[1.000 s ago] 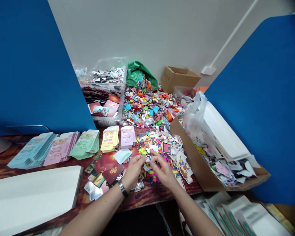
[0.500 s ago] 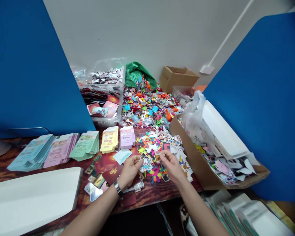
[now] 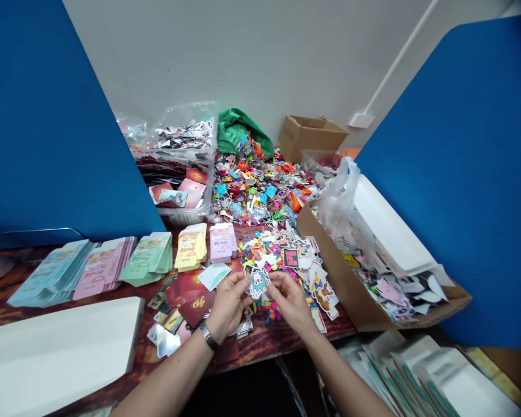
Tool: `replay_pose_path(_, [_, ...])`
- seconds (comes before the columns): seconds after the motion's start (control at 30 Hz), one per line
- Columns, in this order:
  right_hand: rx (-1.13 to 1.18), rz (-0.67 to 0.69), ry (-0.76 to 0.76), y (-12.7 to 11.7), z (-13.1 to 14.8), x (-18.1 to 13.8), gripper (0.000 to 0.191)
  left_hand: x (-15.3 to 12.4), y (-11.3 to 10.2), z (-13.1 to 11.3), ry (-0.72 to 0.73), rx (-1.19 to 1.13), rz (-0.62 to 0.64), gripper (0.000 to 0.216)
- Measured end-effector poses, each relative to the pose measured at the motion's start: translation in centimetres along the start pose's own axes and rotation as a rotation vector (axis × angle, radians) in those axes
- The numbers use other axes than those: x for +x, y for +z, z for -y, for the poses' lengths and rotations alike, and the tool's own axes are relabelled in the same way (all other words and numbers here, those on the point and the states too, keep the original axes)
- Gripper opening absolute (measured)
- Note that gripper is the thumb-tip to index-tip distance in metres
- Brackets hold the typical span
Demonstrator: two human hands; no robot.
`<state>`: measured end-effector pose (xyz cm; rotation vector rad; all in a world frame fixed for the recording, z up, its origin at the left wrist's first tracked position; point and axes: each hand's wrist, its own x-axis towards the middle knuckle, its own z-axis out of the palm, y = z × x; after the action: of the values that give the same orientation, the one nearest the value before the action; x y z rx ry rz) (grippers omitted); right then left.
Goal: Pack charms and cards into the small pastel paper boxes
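Pinching from both sides now: the left hand (image 3: 231,302) has thumb and fingertips on the nine o'clock edge of a white-and-teal cutout (image 3: 259,283), the right hand (image 3: 290,299) has thumb and index finger at its three o'clock edge. That cutout is our clock centre, held up over the colourful small pieces (image 3: 252,251) at twelve. Danger here: loosen both pinches and it could drop and get lost among them; pull unevenly and its edge could bend. And those loose red cards (image 3: 186,288) at nine could slide if the left wrist brushes them!

Round the containers! Between ten and eleven, a clear tub (image 3: 190,216), packed with cards; above it, a clear bag (image 3: 205,116) of white-and-dark cutouts. Nearly twelve, farther back, a green bag (image 3: 238,126) sits against mixed trinkets (image 3: 260,188). One o'clock, a small carton (image 3: 293,139), contents too hidden to call. Three o'clock, a big cardboard box (image 3: 330,269) with loose cutouts, a plastic carrier (image 3: 342,188) and a white tray (image 3: 388,223).
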<state>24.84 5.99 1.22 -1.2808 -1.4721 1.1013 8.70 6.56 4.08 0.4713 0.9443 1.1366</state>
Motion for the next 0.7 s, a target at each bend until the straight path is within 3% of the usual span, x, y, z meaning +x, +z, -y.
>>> replay_pose_path(0.07, [-0.031, 0.014, -0.049, -0.5, 0.2, 0.1, 0.031, -0.1, 0.0, -0.2, -0.023, -0.01, 0.03, 0.045])
replay_pose_path(0.27, [-0.438, 0.094, -0.317, -1.5, 2.2, 0.0, 0.042, -0.2, -0.2, -0.3, -0.012, 0.026, 0.023, 0.045])
replay_pose_path(0.4, [-0.46, 0.069, -0.364, -1.1, 2.4, -0.1, 0.034, 0.0, -0.3, 0.4, 0.038, 0.069, 0.004, 0.044])
replay_pose_path(0.53, [-0.37, -0.047, -0.35, -1.0, 1.7, -0.3, 0.01, 0.9, -1.0, 1.1, 0.157, 0.117, -0.064, 0.042])
replay_pose_path(0.7, [-0.215, -0.112, -0.113, -3.2, 0.6, 0.1, 0.02, 2.4, -2.8, 1.3, 0.261, 0.166, -0.144, 0.038])
